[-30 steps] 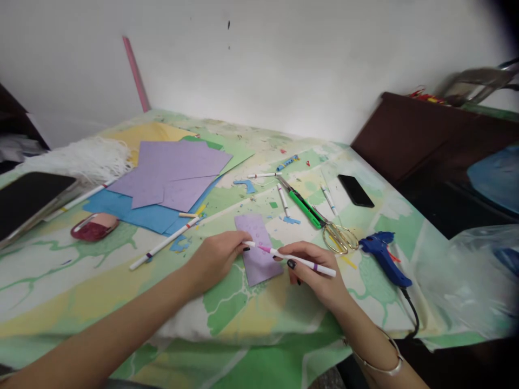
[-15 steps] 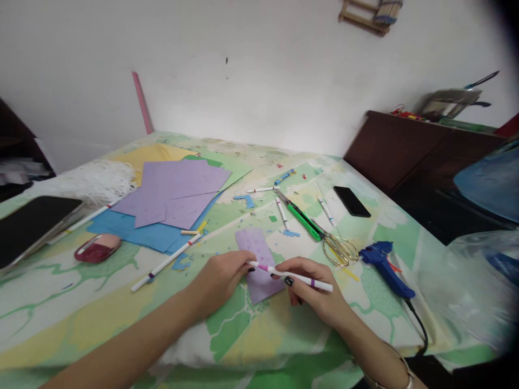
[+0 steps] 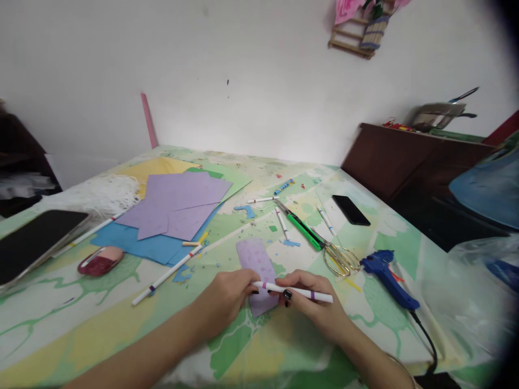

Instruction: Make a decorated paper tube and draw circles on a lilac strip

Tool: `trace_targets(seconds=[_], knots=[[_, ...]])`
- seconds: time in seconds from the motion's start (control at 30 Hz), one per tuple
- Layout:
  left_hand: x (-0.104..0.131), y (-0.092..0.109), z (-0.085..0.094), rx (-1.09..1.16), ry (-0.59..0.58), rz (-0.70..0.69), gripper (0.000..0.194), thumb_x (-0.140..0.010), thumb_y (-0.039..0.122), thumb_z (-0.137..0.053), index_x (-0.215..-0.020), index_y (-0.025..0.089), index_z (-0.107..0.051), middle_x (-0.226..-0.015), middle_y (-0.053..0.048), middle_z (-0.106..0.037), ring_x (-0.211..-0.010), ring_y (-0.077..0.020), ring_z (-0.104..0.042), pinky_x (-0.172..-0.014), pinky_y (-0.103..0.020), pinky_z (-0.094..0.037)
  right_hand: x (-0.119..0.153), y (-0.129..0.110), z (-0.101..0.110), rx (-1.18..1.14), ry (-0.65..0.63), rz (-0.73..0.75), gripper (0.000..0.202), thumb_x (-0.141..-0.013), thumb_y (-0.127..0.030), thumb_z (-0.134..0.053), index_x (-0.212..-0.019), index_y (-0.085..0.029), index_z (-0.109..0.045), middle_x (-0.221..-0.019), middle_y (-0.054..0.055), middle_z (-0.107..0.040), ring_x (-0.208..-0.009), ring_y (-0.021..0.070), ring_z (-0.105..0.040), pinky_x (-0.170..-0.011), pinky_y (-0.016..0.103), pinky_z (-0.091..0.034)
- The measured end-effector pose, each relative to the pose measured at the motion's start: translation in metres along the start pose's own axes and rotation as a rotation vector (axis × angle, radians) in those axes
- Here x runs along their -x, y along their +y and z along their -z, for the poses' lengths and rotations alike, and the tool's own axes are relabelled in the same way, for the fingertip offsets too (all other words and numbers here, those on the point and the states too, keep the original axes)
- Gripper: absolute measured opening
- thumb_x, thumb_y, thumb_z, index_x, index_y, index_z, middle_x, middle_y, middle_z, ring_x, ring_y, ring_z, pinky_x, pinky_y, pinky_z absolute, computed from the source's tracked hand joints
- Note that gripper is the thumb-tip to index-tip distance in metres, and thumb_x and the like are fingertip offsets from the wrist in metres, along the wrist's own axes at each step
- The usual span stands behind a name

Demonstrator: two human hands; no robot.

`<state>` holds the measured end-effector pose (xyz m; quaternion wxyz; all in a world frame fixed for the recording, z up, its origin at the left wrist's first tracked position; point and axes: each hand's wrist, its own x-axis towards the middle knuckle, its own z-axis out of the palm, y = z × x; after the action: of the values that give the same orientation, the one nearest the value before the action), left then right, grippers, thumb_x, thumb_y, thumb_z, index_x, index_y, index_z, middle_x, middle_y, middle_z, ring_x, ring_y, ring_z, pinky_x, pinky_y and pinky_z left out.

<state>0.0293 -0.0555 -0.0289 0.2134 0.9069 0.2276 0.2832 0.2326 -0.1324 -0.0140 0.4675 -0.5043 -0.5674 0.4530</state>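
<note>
A thin white stick with purple bands (image 3: 323, 297) is held nearly level between my two hands above the table. My left hand (image 3: 233, 292) pinches its left end, close to one purple band. My right hand (image 3: 310, 297) grips it nearer the middle, fingers wrapped around it, and the right end sticks out past the hand. Beneath the stick lies a purple rectangle of paper or foam (image 3: 256, 258) with faint round marks, partly hidden by my fingers.
Gold-handled scissors (image 3: 343, 260), a green cutter (image 3: 304, 231), a blue glue gun (image 3: 391, 281) and a black phone (image 3: 351, 209) lie right. Purple sheets (image 3: 182, 200), a banded white stick (image 3: 166, 275), a pink-and-red case (image 3: 101, 260) and a tablet-like device (image 3: 36, 237) lie left.
The view has tilted up, so the whole scene sits lower. The purple band by my left fingers looks narrower, and my right fingers have shifted slightly on the stick.
</note>
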Motion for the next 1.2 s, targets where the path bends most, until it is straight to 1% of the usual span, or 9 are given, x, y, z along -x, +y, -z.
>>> trace_targets(seconds=[0.27, 0.33, 0.4, 0.53, 0.63, 0.7, 0.93, 1.1, 1.2], knots=[[0.002, 0.005, -0.005, -0.271, 0.254, -0.267, 0.019, -0.092, 0.009, -0.032, -0.096, 0.015, -0.05, -0.068, -0.002, -0.06, -0.058, -0.0151, -0.058, -0.055, -0.024, -0.044, -0.004, 0.006, -0.002, -0.243, -0.009, 0.039, 0.013, -0.083, -0.027, -0.061, -0.085, -0.015, -0.066, -0.074, 0.006, -0.072, -0.06, 0.014, -0.064, -0.058, 0.026, -0.051], [0.002, 0.003, -0.006, -0.35, 0.251, -0.297, 0.019, -0.091, 0.009, -0.033, -0.1, 0.014, -0.05, -0.071, -0.004, -0.061, -0.061, -0.0176, -0.06, -0.055, -0.026, -0.045, -0.004, 0.006, -0.004, -0.242, 0.0, 0.043, 0.014, -0.083, -0.028, -0.061, -0.086, -0.015, -0.066, -0.073, 0.005, -0.072, -0.06, 0.0143, -0.063, -0.058, 0.026, -0.051], [-0.004, 0.0, -0.005, -0.372, 0.154, -0.223, 0.021, -0.091, 0.009, -0.033, -0.099, 0.015, -0.051, -0.072, -0.005, -0.062, -0.063, -0.0193, -0.061, -0.055, -0.028, -0.045, -0.004, 0.005, -0.006, -0.162, 0.015, 0.044, 0.015, -0.083, -0.027, -0.061, -0.091, -0.016, -0.067, -0.076, 0.005, -0.072, -0.064, 0.0148, -0.064, -0.061, 0.026, -0.051], [-0.031, -0.009, 0.007, -0.261, 0.011, 0.178, 0.024, -0.087, 0.019, -0.044, -0.11, 0.016, -0.05, -0.098, -0.01, -0.063, -0.086, -0.0229, -0.062, -0.074, -0.033, -0.048, -0.015, -0.008, 0.008, 0.174, 0.101, 0.233, 0.017, -0.085, -0.024, -0.057, -0.097, -0.019, -0.067, -0.089, 0.006, -0.072, -0.078, 0.0177, -0.066, -0.068, 0.029, -0.051], [-0.052, -0.017, 0.018, -0.288, -0.05, 0.437, 0.056, -0.071, 0.04, -0.065, -0.115, 0.009, -0.049, -0.115, -0.02, -0.053, -0.109, -0.0347, -0.051, -0.089, -0.043, -0.041, -0.038, -0.022, 0.039, 0.64, 0.186, 0.447, 0.022, -0.089, -0.019, -0.046, -0.1, -0.018, -0.065, -0.093, 0.008, -0.07, -0.086, 0.0191, -0.062, -0.075, 0.032, -0.049], [-0.06, -0.024, 0.021, -0.314, -0.132, 0.534, 0.068, -0.059, 0.048, -0.072, -0.109, 0.007, -0.053, -0.113, -0.023, -0.051, -0.109, -0.0407, -0.046, -0.089, -0.048, -0.038, -0.057, -0.026, 0.066, 1.06, 0.145, 0.336, 0.027, -0.088, -0.014, -0.044, -0.105, -0.018, -0.064, -0.096, 0.009, -0.069, -0.096, 0.0211, -0.057, -0.081, 0.033, -0.047], [-0.066, -0.041, 0.025, -0.136, -0.21, 0.617, 0.068, -0.04, 0.034, -0.078, -0.1, 0.015, -0.053, -0.103, -0.012, -0.055, -0.101, -0.0327, -0.05, -0.08, -0.036, -0.042, -0.093, -0.002, 0.134, 1.254, 0.072, 0.099, 0.041, -0.074, -0.022, -0.063, -0.114, -0.018, -0.063, -0.108, 0.016, -0.066, -0.109, 0.0404, -0.049, -0.079, 0.052, -0.044], [-0.075, -0.047, 0.032, 0.057, -0.21, 0.646, 0.044, -0.042, 0.02, -0.074, -0.082, 0.018, -0.056, -0.087, -0.005, -0.058, -0.085, -0.027, -0.054, -0.066, -0.03, -0.039, -0.083, -0.022, 0.119, 1.253, 0.095, 0.15, 0.026, -0.088, -0.02, -0.047, -0.106, -0.017, -0.065, -0.118, 0.015, -0.062, -0.115, 0.0328, -0.049, -0.087, 0.047, -0.044], [-0.086, -0.059, 0.036, 0.236, -0.208, 0.62, 0.026, -0.047, 0.018, -0.07, -0.07, 0.019, -0.056, -0.07, 0.002, -0.055, -0.071, -0.0195, -0.054, -0.059, -0.026, -0.036, -0.049, -0.061, 0.085, 1.056, 0.061, 0.452, 0.024, -0.093, -0.018, -0.04, -0.101, -0.019, -0.062, -0.105, 0.009, -0.066, -0.101, 0.0218, -0.058, -0.084, 0.036, -0.048]])
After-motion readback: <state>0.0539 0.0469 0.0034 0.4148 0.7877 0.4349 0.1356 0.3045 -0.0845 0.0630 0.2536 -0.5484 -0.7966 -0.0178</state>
